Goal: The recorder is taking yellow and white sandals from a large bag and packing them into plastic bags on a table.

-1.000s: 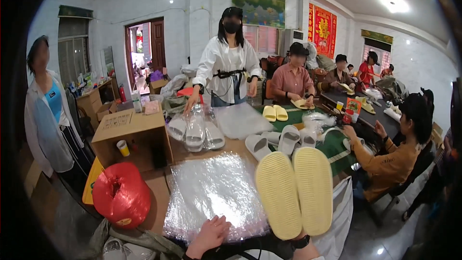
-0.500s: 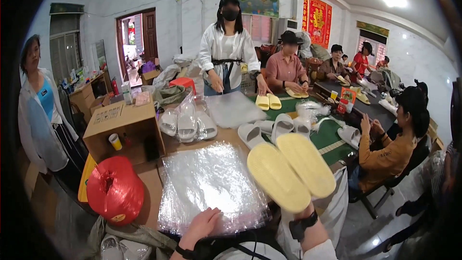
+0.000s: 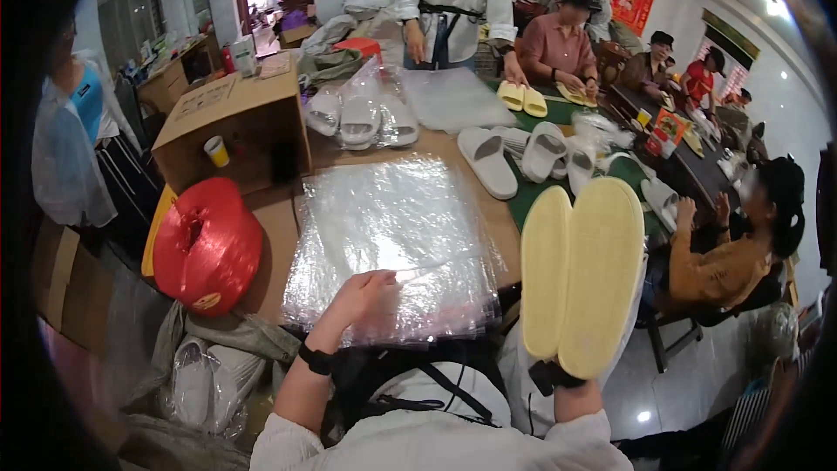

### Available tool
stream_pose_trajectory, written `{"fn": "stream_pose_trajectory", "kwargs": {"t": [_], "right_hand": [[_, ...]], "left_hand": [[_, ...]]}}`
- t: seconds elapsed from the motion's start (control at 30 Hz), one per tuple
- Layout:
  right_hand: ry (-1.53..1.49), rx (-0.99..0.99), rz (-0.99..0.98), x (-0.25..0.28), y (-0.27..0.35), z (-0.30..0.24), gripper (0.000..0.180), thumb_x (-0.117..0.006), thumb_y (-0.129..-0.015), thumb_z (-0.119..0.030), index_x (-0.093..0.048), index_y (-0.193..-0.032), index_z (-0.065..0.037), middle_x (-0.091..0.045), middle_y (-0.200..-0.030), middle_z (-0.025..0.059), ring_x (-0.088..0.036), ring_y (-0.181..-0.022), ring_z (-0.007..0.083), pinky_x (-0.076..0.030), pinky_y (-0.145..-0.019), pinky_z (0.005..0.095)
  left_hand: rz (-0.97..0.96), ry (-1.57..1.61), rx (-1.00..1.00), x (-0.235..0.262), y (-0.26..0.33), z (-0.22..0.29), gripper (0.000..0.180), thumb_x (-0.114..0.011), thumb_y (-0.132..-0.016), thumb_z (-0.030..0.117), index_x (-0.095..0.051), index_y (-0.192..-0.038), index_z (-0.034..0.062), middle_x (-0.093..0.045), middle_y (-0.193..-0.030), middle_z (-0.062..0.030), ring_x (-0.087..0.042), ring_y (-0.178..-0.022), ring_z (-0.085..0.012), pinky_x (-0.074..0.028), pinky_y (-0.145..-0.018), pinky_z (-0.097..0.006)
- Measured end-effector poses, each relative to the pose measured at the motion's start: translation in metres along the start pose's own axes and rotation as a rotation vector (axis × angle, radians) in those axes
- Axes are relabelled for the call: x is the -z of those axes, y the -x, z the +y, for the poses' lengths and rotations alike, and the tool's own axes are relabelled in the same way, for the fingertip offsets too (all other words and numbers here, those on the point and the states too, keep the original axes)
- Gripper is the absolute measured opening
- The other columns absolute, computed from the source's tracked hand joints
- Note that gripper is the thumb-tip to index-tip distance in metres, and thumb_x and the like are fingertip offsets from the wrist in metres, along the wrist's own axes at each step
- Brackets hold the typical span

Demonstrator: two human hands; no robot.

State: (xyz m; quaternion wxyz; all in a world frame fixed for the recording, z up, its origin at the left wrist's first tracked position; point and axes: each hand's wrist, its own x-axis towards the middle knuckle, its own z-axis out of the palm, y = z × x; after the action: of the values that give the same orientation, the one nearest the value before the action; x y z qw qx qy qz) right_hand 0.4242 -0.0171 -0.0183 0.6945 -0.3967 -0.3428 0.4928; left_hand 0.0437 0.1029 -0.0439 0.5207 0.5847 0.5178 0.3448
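A pair of yellow slippers (image 3: 582, 275) is held up at the right, soles toward me. My right hand (image 3: 575, 384) grips them from behind; its fingers are hidden by the soles, and only the wrist with a black band shows. A stack of clear plastic bags (image 3: 384, 218) lies flat on the table in front of me. My left hand (image 3: 364, 295) is over the stack's near part, fingertips together at what looks like a raised edge of the top bag.
A red roll of plastic twine (image 3: 207, 246) and an open cardboard box (image 3: 235, 126) stand left. Bagged grey slippers (image 3: 362, 118) lie beyond the stack, loose grey slippers (image 3: 488, 161) right of it. More bagged slippers (image 3: 214, 384) sit low left. Several people work around the tables.
The view has tilted down. My right hand has turned the yellow slippers more upright. My left hand has moved farther onto the bags, and a bag edge now rises by its fingertips.
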Motion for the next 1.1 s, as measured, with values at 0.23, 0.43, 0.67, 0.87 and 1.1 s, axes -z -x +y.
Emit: {"fn": "stream_pose_trajectory", "kwargs": {"t": [0.23, 0.43, 0.67, 0.87, 1.1], "right_hand": [[-0.038, 0.013, -0.081, 0.087, 0.062, 0.029, 0.027, -0.060, -0.099, -0.020, -0.062, -0.117, 0.000, -0.069, -0.096, 0.0018, -0.065, -0.082, 0.0126, -0.052, -0.069, 0.0286], [-0.074, 0.056, -0.079, 0.073, 0.068, 0.039, 0.027, -0.060, -0.099, -0.019, -0.063, -0.116, 0.000, -0.069, -0.095, 0.0014, -0.065, -0.081, 0.0126, -0.052, -0.068, 0.0287], [-0.101, 0.047, -0.093, 0.049, 0.069, 0.040, 0.026, -0.060, -0.099, -0.019, -0.063, -0.116, 0.000, -0.069, -0.093, 0.0010, -0.066, -0.080, 0.0125, -0.052, -0.067, 0.0288], [0.456, 0.250, -0.508, -0.069, -0.012, 0.003, 0.031, -0.063, -0.096, -0.018, -0.062, -0.118, 0.002, -0.071, -0.095, 0.0068, -0.069, -0.082, 0.0194, -0.055, -0.070, 0.0354], [1.351, 0.244, -0.827, -0.073, -0.006, 0.008, 0.028, -0.063, -0.090, -0.027, -0.054, -0.086, 0.000, -0.062, -0.078, 0.0199, -0.063, -0.073, 0.0398, -0.050, -0.066, 0.0485]], "left_hand": [[0.048, 0.124, 0.093, 0.002, 0.018, 0.001, 0.040, -0.045, -0.105, 0.029, -0.068, -0.121, 0.0009, -0.072, -0.112, -0.0113, -0.064, -0.109, -0.0204, -0.047, -0.099, -0.033], [-0.077, -0.200, -0.057, -0.018, 0.037, 0.011, 0.043, -0.063, -0.097, 0.034, -0.061, -0.134, 0.0115, -0.068, -0.121, -0.0127, -0.063, -0.111, -0.0250, -0.048, -0.099, -0.035], [0.243, -0.660, -0.558, -0.031, 0.038, -0.006, 0.031, -0.074, -0.081, 0.019, -0.069, -0.110, 0.0069, -0.068, -0.117, -0.0163, -0.063, -0.109, -0.0370, -0.052, -0.094, -0.043], [0.326, -0.569, -0.414, -0.028, 0.031, 0.008, 0.014, -0.071, -0.086, 0.013, -0.074, -0.097, 0.0052, -0.072, -0.107, -0.0123, -0.069, -0.092, -0.0323, -0.056, -0.081, -0.039], [0.369, -0.508, -0.529, -0.033, 0.034, 0.036, 0.014, -0.070, -0.087, 0.012, -0.076, -0.099, 0.0083, -0.072, -0.107, -0.0094, -0.067, -0.087, -0.0296, -0.055, -0.076, -0.038]]}}
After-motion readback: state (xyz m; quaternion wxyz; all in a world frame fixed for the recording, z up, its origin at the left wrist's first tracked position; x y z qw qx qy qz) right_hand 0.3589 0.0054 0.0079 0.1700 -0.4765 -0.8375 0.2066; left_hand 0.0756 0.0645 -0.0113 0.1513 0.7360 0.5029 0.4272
